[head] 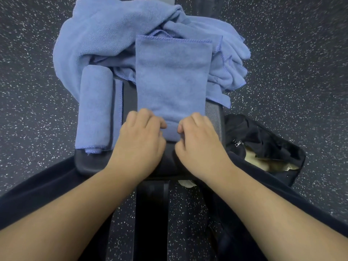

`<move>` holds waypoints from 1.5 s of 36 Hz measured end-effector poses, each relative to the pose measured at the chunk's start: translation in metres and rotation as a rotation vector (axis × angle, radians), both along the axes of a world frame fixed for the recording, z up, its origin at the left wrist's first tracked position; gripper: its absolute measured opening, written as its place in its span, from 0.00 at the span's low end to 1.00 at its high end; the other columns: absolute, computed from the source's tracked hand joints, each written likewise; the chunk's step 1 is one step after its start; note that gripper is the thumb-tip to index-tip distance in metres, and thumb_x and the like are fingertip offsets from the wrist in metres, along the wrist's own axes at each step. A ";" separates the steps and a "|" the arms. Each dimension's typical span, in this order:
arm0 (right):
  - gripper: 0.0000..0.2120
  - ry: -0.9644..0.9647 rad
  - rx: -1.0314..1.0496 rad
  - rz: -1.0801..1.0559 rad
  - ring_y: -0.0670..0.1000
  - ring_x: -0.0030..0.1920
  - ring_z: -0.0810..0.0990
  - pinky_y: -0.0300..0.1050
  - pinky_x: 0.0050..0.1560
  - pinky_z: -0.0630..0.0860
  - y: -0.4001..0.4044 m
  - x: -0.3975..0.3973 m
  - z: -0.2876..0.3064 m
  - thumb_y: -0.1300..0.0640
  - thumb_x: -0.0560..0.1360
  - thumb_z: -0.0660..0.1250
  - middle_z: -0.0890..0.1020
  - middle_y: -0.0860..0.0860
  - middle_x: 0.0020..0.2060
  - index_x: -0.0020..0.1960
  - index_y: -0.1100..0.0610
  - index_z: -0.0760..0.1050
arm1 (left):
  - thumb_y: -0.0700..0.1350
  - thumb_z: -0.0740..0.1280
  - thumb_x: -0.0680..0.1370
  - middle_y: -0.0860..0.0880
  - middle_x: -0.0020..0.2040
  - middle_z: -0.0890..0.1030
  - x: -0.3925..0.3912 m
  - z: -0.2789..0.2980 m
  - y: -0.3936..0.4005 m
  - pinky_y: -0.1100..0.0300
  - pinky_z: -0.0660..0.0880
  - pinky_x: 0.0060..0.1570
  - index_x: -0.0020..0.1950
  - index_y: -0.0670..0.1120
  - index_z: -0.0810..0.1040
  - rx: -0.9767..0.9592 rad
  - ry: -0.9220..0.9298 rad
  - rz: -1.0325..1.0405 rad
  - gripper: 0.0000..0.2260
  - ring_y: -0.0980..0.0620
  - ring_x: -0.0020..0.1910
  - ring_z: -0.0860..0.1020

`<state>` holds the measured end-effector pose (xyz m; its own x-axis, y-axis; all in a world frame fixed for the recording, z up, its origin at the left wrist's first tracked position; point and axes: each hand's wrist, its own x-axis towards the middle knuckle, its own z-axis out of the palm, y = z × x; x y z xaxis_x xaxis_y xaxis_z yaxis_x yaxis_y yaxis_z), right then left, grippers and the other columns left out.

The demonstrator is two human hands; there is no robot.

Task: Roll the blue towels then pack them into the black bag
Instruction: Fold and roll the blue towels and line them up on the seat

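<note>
A folded blue towel (172,78) lies lengthwise on a black padded bench (90,162). Its near end is curled into a small roll. My left hand (140,140) and my right hand (199,142) grip that rolled end side by side, fingers curled over it. A finished rolled blue towel (96,104) lies at the bench's left edge, beside my left hand. A heap of loose blue towels (105,34) covers the bench's far end. The black bag (263,144) sits open on the floor to the right of the bench, a zipper pull showing at its mouth.
The floor (301,72) is dark rubber with white specks on all sides. The bench's black frame (150,213) runs toward me between my forearms. Something pale shows inside the bag (263,162).
</note>
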<state>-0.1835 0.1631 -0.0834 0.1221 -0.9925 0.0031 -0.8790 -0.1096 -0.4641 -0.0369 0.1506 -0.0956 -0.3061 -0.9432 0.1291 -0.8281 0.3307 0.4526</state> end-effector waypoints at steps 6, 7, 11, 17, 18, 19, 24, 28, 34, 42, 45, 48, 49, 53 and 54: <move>0.21 0.096 -0.016 0.047 0.57 0.45 0.72 0.49 0.40 0.74 0.002 -0.004 -0.003 0.66 0.57 0.75 0.75 0.54 0.43 0.46 0.59 0.72 | 0.51 0.66 0.69 0.41 0.48 0.74 0.002 -0.003 -0.002 0.46 0.74 0.42 0.50 0.41 0.77 0.016 -0.017 -0.015 0.16 0.44 0.47 0.65; 0.21 0.068 -0.010 0.049 0.55 0.46 0.70 0.48 0.42 0.71 0.001 -0.005 -0.003 0.68 0.58 0.75 0.75 0.54 0.44 0.47 0.58 0.72 | 0.48 0.72 0.67 0.40 0.48 0.74 0.004 -0.005 -0.003 0.45 0.74 0.41 0.50 0.41 0.77 0.017 -0.017 -0.028 0.16 0.45 0.47 0.64; 0.19 -0.016 0.001 0.070 0.51 0.47 0.65 0.46 0.46 0.65 -0.005 -0.011 -0.006 0.72 0.61 0.68 0.75 0.53 0.45 0.48 0.58 0.73 | 0.39 0.79 0.61 0.40 0.49 0.73 0.008 -0.012 -0.006 0.45 0.75 0.39 0.52 0.40 0.76 0.019 0.000 -0.055 0.22 0.45 0.46 0.64; 0.15 0.006 0.019 0.092 0.56 0.47 0.75 0.43 0.48 0.63 -0.009 -0.016 -0.003 0.64 0.65 0.72 0.78 0.52 0.45 0.50 0.57 0.75 | 0.46 0.69 0.67 0.41 0.46 0.76 0.008 -0.016 -0.008 0.48 0.74 0.37 0.51 0.42 0.76 -0.026 -0.037 -0.040 0.16 0.44 0.46 0.65; 0.14 0.018 0.023 0.093 0.56 0.47 0.76 0.43 0.48 0.62 -0.010 -0.016 -0.002 0.63 0.66 0.72 0.79 0.51 0.46 0.50 0.57 0.75 | 0.47 0.69 0.66 0.41 0.46 0.77 0.008 -0.013 -0.008 0.49 0.71 0.37 0.51 0.41 0.78 -0.024 -0.050 -0.031 0.16 0.44 0.47 0.65; 0.14 0.028 0.026 0.093 0.57 0.47 0.77 0.43 0.48 0.62 -0.010 -0.016 -0.002 0.62 0.66 0.72 0.79 0.51 0.46 0.51 0.56 0.75 | 0.47 0.68 0.67 0.42 0.47 0.77 0.008 -0.011 -0.007 0.51 0.69 0.38 0.51 0.42 0.78 -0.026 -0.069 -0.023 0.16 0.45 0.48 0.66; 0.11 0.062 0.067 0.090 0.57 0.52 0.76 0.44 0.50 0.61 -0.012 -0.014 0.001 0.61 0.72 0.70 0.81 0.51 0.48 0.54 0.56 0.76 | 0.47 0.74 0.68 0.44 0.49 0.76 0.008 -0.005 -0.006 0.54 0.59 0.45 0.56 0.48 0.70 -0.002 -0.067 -0.023 0.21 0.44 0.51 0.67; 0.12 0.105 0.165 0.119 0.54 0.58 0.72 0.46 0.54 0.58 -0.014 -0.013 0.005 0.57 0.78 0.63 0.79 0.48 0.56 0.61 0.52 0.73 | 0.43 0.79 0.62 0.43 0.53 0.74 0.008 -0.001 -0.005 0.58 0.55 0.46 0.53 0.47 0.71 0.055 -0.063 -0.037 0.25 0.45 0.52 0.66; 0.11 0.167 0.223 0.137 0.51 0.58 0.69 0.47 0.50 0.55 -0.016 -0.013 0.005 0.54 0.81 0.55 0.76 0.45 0.56 0.62 0.48 0.69 | 0.44 0.80 0.62 0.44 0.49 0.77 0.009 -0.004 -0.010 0.55 0.57 0.43 0.50 0.44 0.75 0.004 -0.088 -0.070 0.22 0.46 0.50 0.66; 0.12 0.202 0.221 0.145 0.51 0.53 0.70 0.46 0.43 0.50 -0.017 -0.013 0.009 0.53 0.83 0.50 0.77 0.45 0.50 0.57 0.49 0.71 | 0.54 0.59 0.72 0.45 0.43 0.80 0.009 -0.012 -0.013 0.50 0.72 0.38 0.51 0.46 0.73 0.009 -0.022 -0.077 0.14 0.46 0.45 0.68; 0.11 0.212 0.199 0.149 0.51 0.56 0.69 0.45 0.43 0.50 -0.016 -0.014 0.008 0.53 0.82 0.52 0.77 0.45 0.53 0.58 0.48 0.72 | 0.53 0.59 0.72 0.44 0.41 0.80 0.007 -0.009 -0.012 0.50 0.71 0.36 0.48 0.42 0.79 0.037 -0.054 -0.072 0.17 0.40 0.41 0.76; 0.05 0.081 0.057 0.052 0.53 0.49 0.71 0.44 0.43 0.53 -0.014 -0.011 0.008 0.57 0.76 0.64 0.76 0.48 0.46 0.50 0.51 0.77 | 0.52 0.59 0.73 0.43 0.39 0.80 0.004 -0.009 -0.012 0.52 0.65 0.37 0.47 0.41 0.80 0.054 -0.073 -0.052 0.17 0.37 0.39 0.77; 0.04 0.044 0.008 0.024 0.54 0.46 0.72 0.45 0.43 0.57 -0.014 -0.010 0.008 0.60 0.72 0.67 0.76 0.49 0.42 0.46 0.53 0.77 | 0.53 0.58 0.73 0.43 0.39 0.80 0.004 -0.009 -0.012 0.51 0.64 0.37 0.47 0.40 0.80 0.056 -0.076 -0.046 0.18 0.37 0.39 0.77; 0.07 0.003 -0.040 0.059 0.57 0.41 0.73 0.48 0.39 0.70 -0.013 -0.004 0.009 0.65 0.65 0.64 0.76 0.52 0.38 0.41 0.57 0.75 | 0.53 0.55 0.76 0.43 0.39 0.80 0.005 -0.005 -0.011 0.52 0.61 0.39 0.46 0.41 0.80 0.086 -0.048 -0.023 0.20 0.37 0.42 0.75; 0.07 0.011 -0.025 0.060 0.56 0.42 0.72 0.48 0.40 0.69 -0.012 -0.003 0.009 0.62 0.64 0.64 0.76 0.52 0.39 0.41 0.57 0.75 | 0.53 0.54 0.76 0.43 0.40 0.80 0.005 -0.005 -0.011 0.53 0.58 0.41 0.46 0.42 0.80 0.092 -0.046 -0.013 0.20 0.38 0.45 0.74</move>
<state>-0.1862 0.1514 -0.0739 0.1812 -0.9831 0.0258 -0.8758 -0.1733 -0.4506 -0.0320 0.1396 -0.1006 -0.3218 -0.9464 0.0280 -0.8447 0.3003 0.4431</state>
